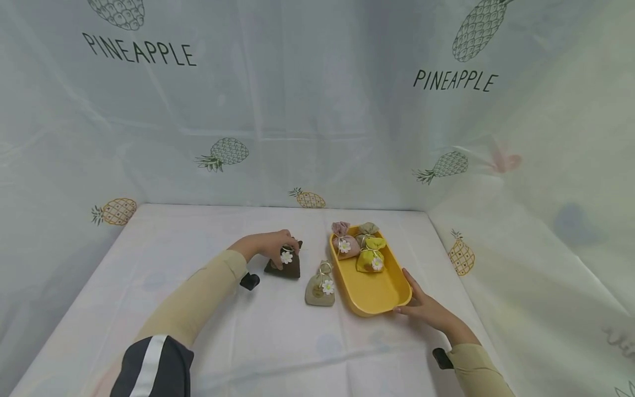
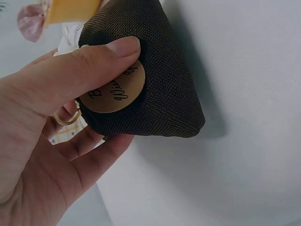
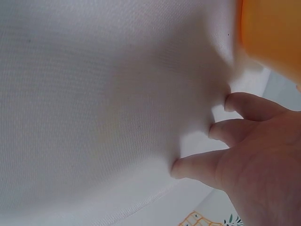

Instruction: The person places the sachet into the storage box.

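My left hand (image 1: pixel 279 246) grips a dark brown drawstring sachet (image 1: pixel 291 269) with a white flower, left of the other sachets. Up close, the thumb presses beside a round tan label (image 2: pixel 120 92) on the brown cloth, with fingers behind. A beige sachet (image 1: pixel 317 292) with a white flower lies between that hand and a yellow tray (image 1: pixel 374 295). In the tray's far end are a pink sachet (image 1: pixel 349 251), a yellow-green sachet (image 1: pixel 368 263) and a grey-green sachet (image 1: pixel 364 231). My right hand (image 1: pixel 424 306) touches the tray's near right corner, its fingers spread, several tips on the cloth.
A white cloth (image 1: pixel 278 342) covers the table. Behind it hangs a pineapple-print curtain (image 1: pixel 317 110), which also runs down both sides. Dark wrist cameras (image 1: pixel 249 282) sit below each hand.
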